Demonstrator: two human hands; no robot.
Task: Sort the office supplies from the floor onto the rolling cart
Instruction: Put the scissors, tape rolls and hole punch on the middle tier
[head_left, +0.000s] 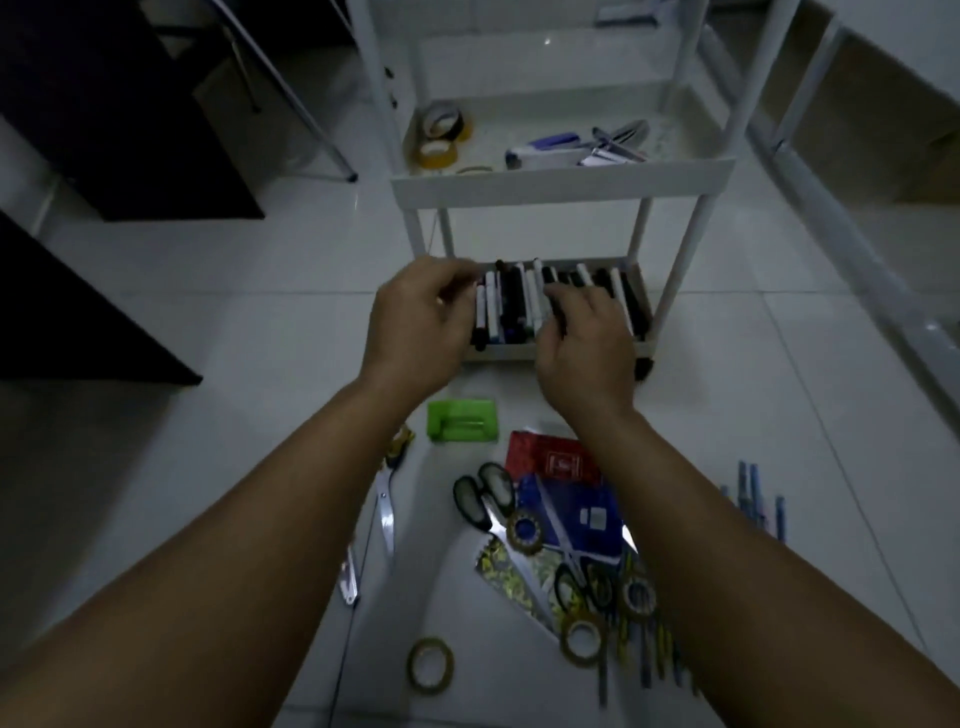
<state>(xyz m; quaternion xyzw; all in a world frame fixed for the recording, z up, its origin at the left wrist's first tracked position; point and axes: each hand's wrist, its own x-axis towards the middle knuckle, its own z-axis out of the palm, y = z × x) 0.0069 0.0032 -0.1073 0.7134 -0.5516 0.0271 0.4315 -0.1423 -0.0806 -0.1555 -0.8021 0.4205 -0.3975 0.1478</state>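
Both hands low at the bottom tray (519, 351) of the white rolling cart (561, 182), a shallow, smooth-walled shelf. Left hand (415, 327) at the tray's left end, fingers curled inward near the cylindrical markers (511, 304); grip narrow, contents hidden, cannot tell whether anything is pinched. Right hand (587, 353) spread flat over the row, fingertips touching the glossy black and white barrels, grip wide, nothing clasped. Markers packed side by side, lengthwise near to far.

On the middle tray: two rolls of tape (439, 137) at left, a blue-and-white stapler (545, 150) to the right, blurred metallic items beside it.

On the shiny pale floor tiles (260, 291), near: a green rectangular plastic piece (462, 421), a red packet (553, 460), black-handled scissors (483, 496), slim steel scissors (385, 499) at left, a loose ring of yellowish tape (430, 665), blue pens (753, 493) far right.
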